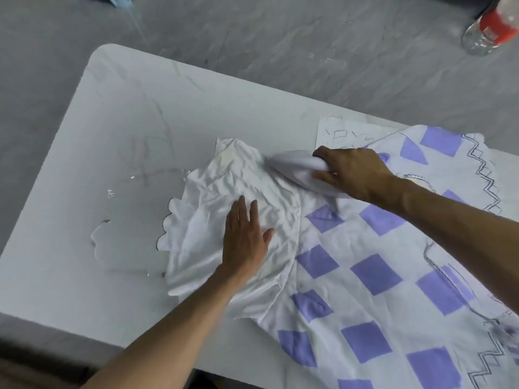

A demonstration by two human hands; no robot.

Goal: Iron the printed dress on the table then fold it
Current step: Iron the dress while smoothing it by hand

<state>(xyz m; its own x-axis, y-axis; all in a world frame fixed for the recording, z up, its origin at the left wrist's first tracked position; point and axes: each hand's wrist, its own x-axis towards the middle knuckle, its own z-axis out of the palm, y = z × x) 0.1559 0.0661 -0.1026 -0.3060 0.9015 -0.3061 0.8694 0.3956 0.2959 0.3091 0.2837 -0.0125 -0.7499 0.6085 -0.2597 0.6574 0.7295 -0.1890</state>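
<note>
**Head view.** We see the printed dress, white with purple squares and a zigzag-stitched border, spread over the right part of the white table. Its crumpled plain white section, with a scalloped hem, reaches the table's middle.

Our left hand lies flat near the table's centre, fingers straight and slightly spread. It presses down on that crumpled section and grasps nothing.

Our right hand is clenched round the handle of a pale iron. The iron's pointed tip faces the table's left end, and its sole rests on the cloth, toward the table's far edge. Blur softens the iron's outline.

A sheet of paper with scribbled marks lies at the table's far edge, partly covered by the dress. Beyond the table's far right corner, a clear plastic bottle with a red label is on the grey floor. Beyond the table's far left corner, a pale blue object shows at the frame's edge; we cannot tell what it is.
</note>
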